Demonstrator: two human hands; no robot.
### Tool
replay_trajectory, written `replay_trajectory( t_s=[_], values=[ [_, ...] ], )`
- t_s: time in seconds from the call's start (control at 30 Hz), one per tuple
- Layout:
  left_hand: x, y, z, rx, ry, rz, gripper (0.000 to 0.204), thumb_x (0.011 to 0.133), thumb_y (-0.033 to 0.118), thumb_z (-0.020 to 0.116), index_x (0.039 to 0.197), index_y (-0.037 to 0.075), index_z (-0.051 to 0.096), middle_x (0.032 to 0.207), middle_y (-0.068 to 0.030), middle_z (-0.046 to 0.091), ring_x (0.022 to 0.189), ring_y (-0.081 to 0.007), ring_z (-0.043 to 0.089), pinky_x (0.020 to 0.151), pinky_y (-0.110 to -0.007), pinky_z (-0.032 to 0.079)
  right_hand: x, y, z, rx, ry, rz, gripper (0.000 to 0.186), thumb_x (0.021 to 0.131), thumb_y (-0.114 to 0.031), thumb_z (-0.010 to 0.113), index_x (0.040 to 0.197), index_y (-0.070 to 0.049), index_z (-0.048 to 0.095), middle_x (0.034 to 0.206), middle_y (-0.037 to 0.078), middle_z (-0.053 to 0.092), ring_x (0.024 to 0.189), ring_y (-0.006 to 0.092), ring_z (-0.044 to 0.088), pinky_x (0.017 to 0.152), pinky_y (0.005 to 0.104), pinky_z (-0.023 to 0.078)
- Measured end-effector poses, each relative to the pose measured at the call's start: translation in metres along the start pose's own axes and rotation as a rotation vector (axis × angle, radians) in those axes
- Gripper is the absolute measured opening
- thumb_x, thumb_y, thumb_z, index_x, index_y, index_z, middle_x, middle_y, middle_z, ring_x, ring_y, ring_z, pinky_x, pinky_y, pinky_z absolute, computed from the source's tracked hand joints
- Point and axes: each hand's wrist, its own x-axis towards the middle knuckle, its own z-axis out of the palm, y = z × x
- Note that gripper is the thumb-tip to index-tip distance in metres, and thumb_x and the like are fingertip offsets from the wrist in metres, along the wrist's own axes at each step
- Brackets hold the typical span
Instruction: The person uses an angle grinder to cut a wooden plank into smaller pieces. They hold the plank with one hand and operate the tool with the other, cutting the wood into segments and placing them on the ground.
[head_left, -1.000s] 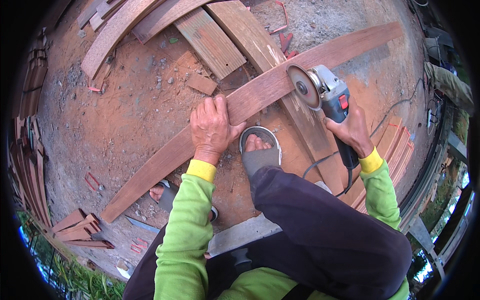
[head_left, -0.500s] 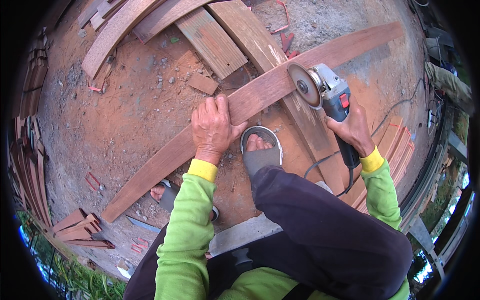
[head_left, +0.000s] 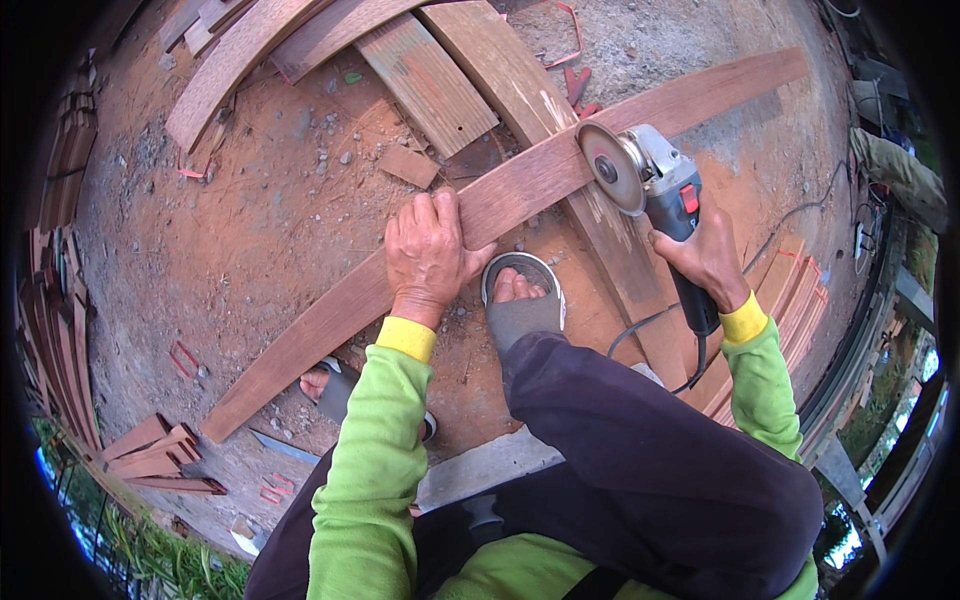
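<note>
Ground: Red dirt [head_left: 270, 230] with small stones is seen all around, dusted with wood powder.
Long plank: A long curved reddish plank [head_left: 330, 320] is laid slanting across the dirt, from the lower left up to the upper right.
Left hand: The left hand [head_left: 428, 255] is laid flat on the long plank near its middle, with the fingers spread open and pressed down on the wood. Nothing is gripped by it.
Right hand: The right hand [head_left: 708, 255] is wrapped tight around the handle of a grey and blue grinder [head_left: 665, 190].
Grinder: The round disc [head_left: 610, 168] is held on its edge against the top side of the long plank, to the right of the left hand.
Cord: A dark cord [head_left: 650, 325] is seen hanging from the grinder's handle.
Foot: A foot in a grey sandal [head_left: 522, 300] is set on the dirt, just below the plank and just beside the left hand.
Sleeves: Bright green sleeves with yellow cuffs are worn on both arms.
Other wood: More planks [head_left: 430, 85] are laid at the top, and thin strips [head_left: 150, 455] are piled at the lower left.
</note>
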Motion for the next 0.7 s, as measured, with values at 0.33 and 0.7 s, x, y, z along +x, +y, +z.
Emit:
replay_trajectory(
  t_s=[0.33,0.7],
  values=[
    [-0.0001,0.0000,-0.0011,0.000,-0.001,0.001,0.075,0.054,0.044,0.089,0.111,0.009,0.056,0.094,-0.0096,0.055,0.087,-0.0296,0.060,0.075,-0.042,0.048,0.0021,0.0048,0.0012,-0.019,-0.005,0.005,0.052,0.066,-0.018,0.082,0.102,0.010,0.056,0.081,0.026,0.067,0.073,0.0368,0.071,0.068,0.0414,0.055],
    [0.0002,0.0002,-0.0001,0.010,-0.003,0.000,0.075,0.053,0.046,0.089,0.110,0.009,0.057,0.094,-0.0092,0.055,0.087,-0.0289,0.060,0.075,-0.042,0.048,0.0038,0.0095,0.0041,-0.015,0.015,-0.022,0.052,0.066,-0.019,0.083,0.100,0.009,0.055,0.078,0.025,0.067,0.071,0.0367,0.070,0.066,0.0417,0.055]
  ],
)
